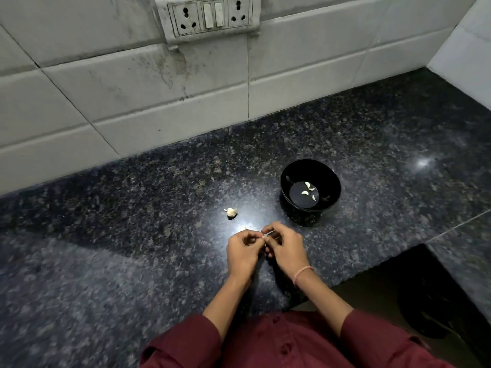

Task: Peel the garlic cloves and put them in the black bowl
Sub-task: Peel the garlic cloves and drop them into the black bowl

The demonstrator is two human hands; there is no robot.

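My left hand (243,251) and my right hand (285,248) meet just above the dark granite counter (132,208), their fingertips pinching one small garlic clove (265,235) between them; most of the clove is hidden by the fingers. A piece of garlic bulb (231,211) with papery skin lies on the counter beyond my left hand. The black bowl (309,170) stands to the right of it, beyond my right hand, with three peeled cloves (308,191) on its bottom.
A white tiled wall (132,88) with a socket and switch panel (211,15) runs along the back of the counter. The counter edge steps back at the right (372,272), with a dark round bin (425,309) on the floor below.
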